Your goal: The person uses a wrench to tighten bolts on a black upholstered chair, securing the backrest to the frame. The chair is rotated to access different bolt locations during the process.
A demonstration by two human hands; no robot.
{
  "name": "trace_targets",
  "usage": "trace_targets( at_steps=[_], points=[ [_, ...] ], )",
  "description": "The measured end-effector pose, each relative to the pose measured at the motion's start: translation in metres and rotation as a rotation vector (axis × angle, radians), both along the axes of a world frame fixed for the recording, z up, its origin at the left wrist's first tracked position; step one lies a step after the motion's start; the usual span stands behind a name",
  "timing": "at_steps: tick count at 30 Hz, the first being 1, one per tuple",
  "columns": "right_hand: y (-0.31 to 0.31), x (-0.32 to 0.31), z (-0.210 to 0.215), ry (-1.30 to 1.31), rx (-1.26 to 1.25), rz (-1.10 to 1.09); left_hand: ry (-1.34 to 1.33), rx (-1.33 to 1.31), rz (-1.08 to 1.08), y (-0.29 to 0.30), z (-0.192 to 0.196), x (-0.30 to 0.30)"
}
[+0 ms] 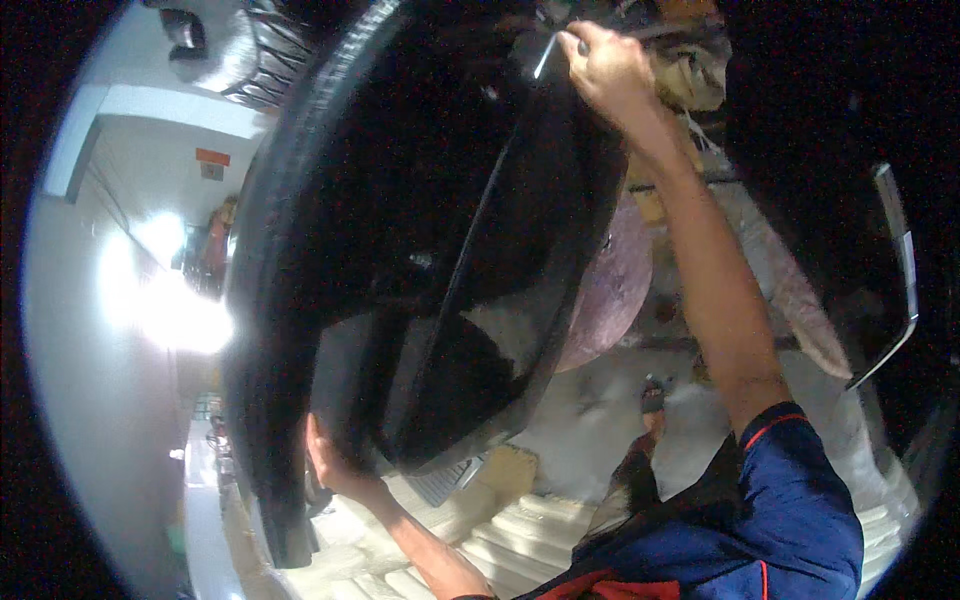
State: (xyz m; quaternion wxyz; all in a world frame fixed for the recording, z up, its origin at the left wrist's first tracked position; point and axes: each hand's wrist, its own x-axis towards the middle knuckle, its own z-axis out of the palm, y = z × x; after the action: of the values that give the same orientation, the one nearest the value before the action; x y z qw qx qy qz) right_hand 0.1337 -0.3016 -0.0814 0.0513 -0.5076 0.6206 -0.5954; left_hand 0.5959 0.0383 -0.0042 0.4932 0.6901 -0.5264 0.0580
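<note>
A large, glossy black panel (400, 220) with a thick curved rim stands tilted in front of me, filling the middle of the view. Low on it, my left hand (340, 465) grips the lower part, with some fingers hidden against the dark surface. Stretched far up and forward, my right hand (610, 75) is closed at the panel's upper right edge. A thin, silvery rod-like piece (545, 56) sticks out from its fingers; its other end is hidden in the grip.
A pinkish round sheet (610, 285) lies behind the panel on the grey floor (590, 400). Pale ridged material (520, 545) spreads below, near a tan block (510, 475). A bent metal strip (905, 270) hangs at the right. Bright lamps (165, 285) glare at the left.
</note>
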Motion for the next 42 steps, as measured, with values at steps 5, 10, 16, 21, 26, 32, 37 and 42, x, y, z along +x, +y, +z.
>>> trace_targets(
  at_steps=[5, 10, 16, 21, 26, 32, 37, 42],
  points=[
    [0.154, 0.048, 0.045, -0.684, -0.076, 0.337, 0.409, 0.072, -0.341, 0.035, 0.021, 0.053],
    [0.216, 0.139, 0.064, -1.594, 0.053, 1.220, -0.222, 0.453, -0.157, 0.024, 0.126, 0.083],
    [0.212, 0.189, 0.121, -1.648, 0.134, 1.261, 0.094, 0.277, -0.796, -0.019, 0.216, 0.026],
    [0.194, 0.180, 0.128, -1.599, 0.303, 0.922, 0.320, 0.741, -1.199, -0.077, 0.232, -0.052],
    [0.197, 0.187, 0.140, -1.582, 0.319, 0.877, -0.127, 0.598, -1.265, -0.075, 0.243, -0.052],
    [0.230, 0.171, 0.133, -1.548, 0.213, 0.665, -0.437, 0.539, -1.288, -0.073, 0.243, -0.058],
    [0.261, 0.154, 0.123, -1.459, 0.189, 0.493, -0.611, 0.385, -1.263, -0.083, 0.230, -0.060],
    [0.253, 0.173, 0.112, -1.448, 0.182, 0.489, -0.682, 0.427, -1.281, -0.092, 0.226, -0.047]
  ],
)
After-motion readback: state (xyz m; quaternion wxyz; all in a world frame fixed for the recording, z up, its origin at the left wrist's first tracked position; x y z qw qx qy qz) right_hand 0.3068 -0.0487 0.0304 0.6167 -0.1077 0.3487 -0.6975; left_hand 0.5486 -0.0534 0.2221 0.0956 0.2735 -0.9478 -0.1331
